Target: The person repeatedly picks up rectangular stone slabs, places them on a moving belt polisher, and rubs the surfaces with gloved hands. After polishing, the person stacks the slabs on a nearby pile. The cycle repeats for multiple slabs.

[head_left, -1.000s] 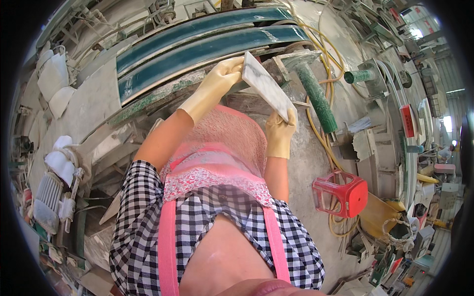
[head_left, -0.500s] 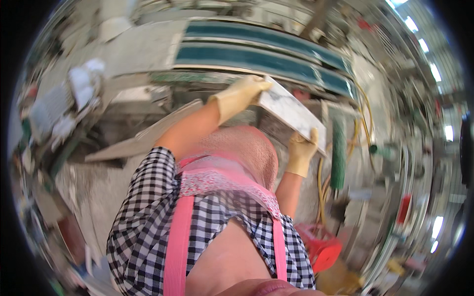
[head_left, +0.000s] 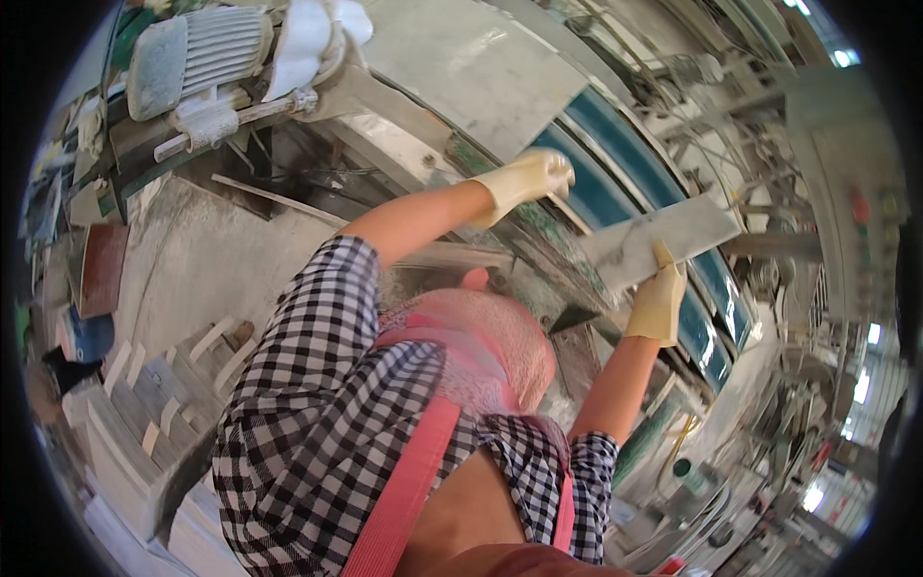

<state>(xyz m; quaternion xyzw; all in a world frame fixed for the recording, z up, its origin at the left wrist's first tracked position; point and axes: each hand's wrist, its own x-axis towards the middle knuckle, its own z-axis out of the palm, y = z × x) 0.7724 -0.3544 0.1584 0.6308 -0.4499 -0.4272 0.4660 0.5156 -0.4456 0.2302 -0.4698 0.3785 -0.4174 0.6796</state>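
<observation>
A rectangular white-grey marbled stone tile (head_left: 697,223) hangs tilted over the blue-green belts. My right hand (head_left: 660,300), in a cream rubber glove, grips it by its near edge, with the thumb on the face towards me. My left hand (head_left: 527,188), in a matching glove, is off the tile, up and to its left by the belts' near end. Its fingers are curled in and nothing shows in them. The two blue-green belts (head_left: 601,176) run side by side from the pale slab surface towards the lower right.
A pale slab surface (head_left: 461,67) adjoins the belts at upper left. A dusty ribbed motor (head_left: 207,62) stands at far left. Stacked pale stone pieces (head_left: 144,413) lie at lower left. A green roller (head_left: 649,440) is below my right forearm. A grey cabinet (head_left: 836,183) rises at right.
My left hand has let go of the tile, which my right hand alone now holds over the belts. My view has turned, so the belts slant down to the right.
</observation>
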